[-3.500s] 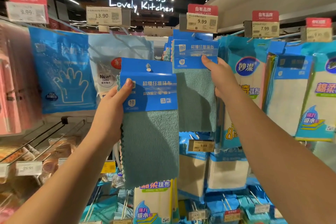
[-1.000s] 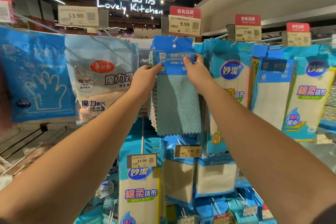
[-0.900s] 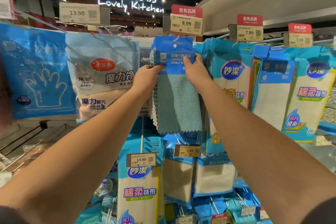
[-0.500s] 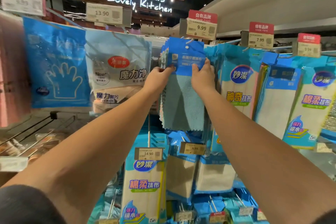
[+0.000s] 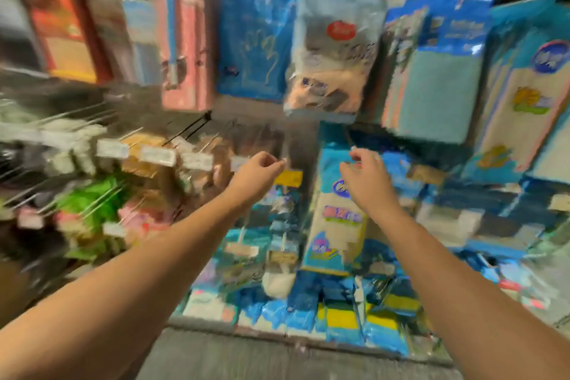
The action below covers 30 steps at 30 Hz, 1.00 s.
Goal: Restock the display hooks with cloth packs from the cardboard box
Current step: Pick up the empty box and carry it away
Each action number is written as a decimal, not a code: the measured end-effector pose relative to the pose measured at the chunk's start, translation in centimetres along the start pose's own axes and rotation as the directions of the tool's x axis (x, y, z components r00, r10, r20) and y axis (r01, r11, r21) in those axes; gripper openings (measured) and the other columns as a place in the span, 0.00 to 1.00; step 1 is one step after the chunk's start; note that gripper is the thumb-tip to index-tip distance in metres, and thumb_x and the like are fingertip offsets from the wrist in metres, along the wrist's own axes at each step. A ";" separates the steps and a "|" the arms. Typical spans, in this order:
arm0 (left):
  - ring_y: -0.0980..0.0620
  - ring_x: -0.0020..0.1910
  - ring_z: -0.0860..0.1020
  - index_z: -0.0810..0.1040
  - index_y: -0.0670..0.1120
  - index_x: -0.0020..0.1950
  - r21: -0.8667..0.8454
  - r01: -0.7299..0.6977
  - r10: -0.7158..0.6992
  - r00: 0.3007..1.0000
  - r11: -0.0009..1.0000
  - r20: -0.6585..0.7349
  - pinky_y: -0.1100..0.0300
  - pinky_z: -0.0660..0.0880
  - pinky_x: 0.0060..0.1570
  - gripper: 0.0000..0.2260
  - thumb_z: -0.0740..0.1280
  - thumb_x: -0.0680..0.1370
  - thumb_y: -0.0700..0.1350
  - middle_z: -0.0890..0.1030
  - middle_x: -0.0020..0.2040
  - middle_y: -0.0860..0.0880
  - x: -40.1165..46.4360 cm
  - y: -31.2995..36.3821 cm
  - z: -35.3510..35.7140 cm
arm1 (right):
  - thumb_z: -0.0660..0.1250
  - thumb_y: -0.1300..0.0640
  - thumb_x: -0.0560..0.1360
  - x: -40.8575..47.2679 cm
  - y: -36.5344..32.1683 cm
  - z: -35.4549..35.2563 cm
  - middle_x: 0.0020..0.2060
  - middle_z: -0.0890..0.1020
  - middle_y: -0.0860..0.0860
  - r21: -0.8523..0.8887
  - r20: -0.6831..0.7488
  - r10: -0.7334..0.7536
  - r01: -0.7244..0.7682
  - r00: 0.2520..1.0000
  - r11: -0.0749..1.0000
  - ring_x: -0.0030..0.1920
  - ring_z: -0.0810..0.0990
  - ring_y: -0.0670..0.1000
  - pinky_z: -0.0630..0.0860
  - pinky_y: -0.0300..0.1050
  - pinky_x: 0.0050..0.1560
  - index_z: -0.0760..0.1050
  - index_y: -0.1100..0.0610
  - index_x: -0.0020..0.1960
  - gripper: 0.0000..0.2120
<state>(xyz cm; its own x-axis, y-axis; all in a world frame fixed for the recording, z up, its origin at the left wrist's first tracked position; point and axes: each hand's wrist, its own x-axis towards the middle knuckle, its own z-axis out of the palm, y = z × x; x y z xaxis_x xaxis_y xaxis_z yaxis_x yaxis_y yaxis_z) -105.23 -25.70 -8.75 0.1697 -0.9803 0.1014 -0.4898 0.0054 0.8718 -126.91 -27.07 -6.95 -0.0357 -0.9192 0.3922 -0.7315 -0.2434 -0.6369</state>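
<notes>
Cloth pack [image 5: 433, 71] well above empty hands [image 5: 257, 171]

One view only, head-worn, wide-angle. It looks forward and tilted down at a store display of hanging packs, close in, within arm's reach. Both forearms enter from the bottom corners; the left hand [image 5: 257, 171] and right hand [image 5: 367, 177] sit near frame centre. The teal cloth pack [image 5: 438, 83] hangs at upper right, the floor [image 5: 246, 358] shows along the bottom edge. Heavy motion blur throughout; edges bow outward. No second view to compare.
</notes>
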 end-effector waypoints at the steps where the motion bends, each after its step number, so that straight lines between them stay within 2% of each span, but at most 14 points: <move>1: 0.47 0.44 0.78 0.78 0.46 0.50 0.032 0.040 -0.041 0.999 0.999 0.005 0.57 0.70 0.41 0.11 0.66 0.80 0.54 0.82 0.45 0.46 -2.1 -2.8 -1.8 | 0.67 0.59 0.78 -2.3 -0.7 2.5 0.59 0.76 0.61 -0.005 0.087 0.023 -0.023 0.996 1.000 0.62 0.74 0.59 0.66 0.49 0.65 0.75 0.64 0.62 0.15; 4: 0.48 0.45 0.78 0.78 0.47 0.52 0.155 0.148 -0.150 0.989 0.977 -0.003 0.56 0.72 0.43 0.09 0.66 0.81 0.52 0.81 0.45 0.47 -8.5 -10.8 -7.3 | 0.66 0.57 0.79 -9.5 -3.4 9.7 0.60 0.76 0.59 -0.023 0.306 0.044 -0.039 0.951 0.999 0.62 0.74 0.57 0.66 0.46 0.63 0.75 0.63 0.63 0.15; 7: 0.48 0.50 0.79 0.80 0.44 0.52 0.218 0.243 -0.241 0.970 0.945 -0.036 0.59 0.66 0.43 0.08 0.67 0.80 0.48 0.81 0.47 0.47 -15.3 -18.2 -12.3 | 0.66 0.57 0.79 -16.8 -6.1 16.8 0.61 0.77 0.58 -0.055 0.499 0.014 0.015 0.866 0.998 0.63 0.74 0.57 0.65 0.43 0.64 0.76 0.62 0.64 0.15; 12: 0.47 0.50 0.79 0.78 0.46 0.52 0.383 0.398 -0.395 0.914 0.834 -0.088 0.54 0.72 0.47 0.09 0.64 0.81 0.51 0.79 0.49 0.49 -26.7 -28.1 -19.8 | 0.65 0.52 0.78 -28.0 -10.5 26.8 0.64 0.75 0.56 -0.122 0.776 -0.068 0.254 0.628 0.960 0.66 0.72 0.58 0.69 0.50 0.66 0.75 0.57 0.66 0.18; 17: 0.48 0.49 0.77 0.75 0.50 0.51 0.465 0.562 -0.574 0.808 0.684 -0.131 0.50 0.77 0.50 0.08 0.62 0.82 0.53 0.77 0.52 0.50 -35.9 -35.4 -26.0 | 0.62 0.49 0.81 -35.6 -15.4 33.1 0.65 0.74 0.52 -0.057 0.926 -0.091 0.376 0.367 0.925 0.66 0.72 0.54 0.70 0.50 0.66 0.72 0.55 0.69 0.19; 21: 0.49 0.47 0.78 0.76 0.48 0.51 0.357 0.737 -0.703 0.667 0.573 -0.248 0.51 0.77 0.47 0.09 0.61 0.83 0.52 0.78 0.50 0.50 -40.1 -40.9 -30.8 | 0.61 0.49 0.81 -38.9 -18.5 37.7 0.67 0.73 0.51 -0.025 0.973 -0.069 0.398 0.221 0.917 0.68 0.71 0.53 0.69 0.51 0.68 0.71 0.53 0.70 0.19; 25: 0.50 0.42 0.75 0.74 0.49 0.46 0.197 0.846 -0.752 0.531 0.495 -0.391 0.56 0.69 0.41 0.08 0.61 0.83 0.49 0.80 0.47 0.48 -41.1 -45.4 -36.4 | 0.60 0.49 0.82 -39.2 -22.7 43.6 0.70 0.70 0.52 -0.010 0.986 -0.059 0.399 0.159 0.917 0.68 0.71 0.53 0.69 0.47 0.66 0.68 0.55 0.73 0.21; 28: 0.48 0.44 0.76 0.77 0.47 0.48 0.075 0.878 -0.742 0.443 0.473 -0.503 0.57 0.67 0.42 0.07 0.62 0.81 0.47 0.80 0.46 0.48 -39.7 -48.6 -42.3 | 0.61 0.47 0.81 -38.5 -26.8 49.7 0.70 0.71 0.52 -0.003 0.984 -0.053 0.316 0.171 0.949 0.66 0.74 0.53 0.71 0.48 0.64 0.67 0.56 0.73 0.23; 30: 0.48 0.45 0.75 0.78 0.45 0.52 0.025 0.888 -0.729 0.393 0.460 -0.561 0.57 0.67 0.43 0.08 0.62 0.81 0.47 0.79 0.47 0.48 -38.3 -50.5 -46.7 | 0.61 0.46 0.81 -37.7 -30.1 54.2 0.70 0.71 0.53 -0.010 0.982 -0.033 0.231 0.184 0.973 0.63 0.76 0.53 0.72 0.46 0.59 0.65 0.57 0.74 0.26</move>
<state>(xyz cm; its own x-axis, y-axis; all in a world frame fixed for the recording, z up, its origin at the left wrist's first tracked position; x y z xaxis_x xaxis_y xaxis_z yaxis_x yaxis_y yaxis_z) -47.05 20.78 -34.26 0.9033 -0.2782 -0.3266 -0.0955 -0.8726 0.4791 -66.66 -1.86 -38.58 0.6865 -0.4652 -0.5589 -0.7271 -0.4456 -0.5222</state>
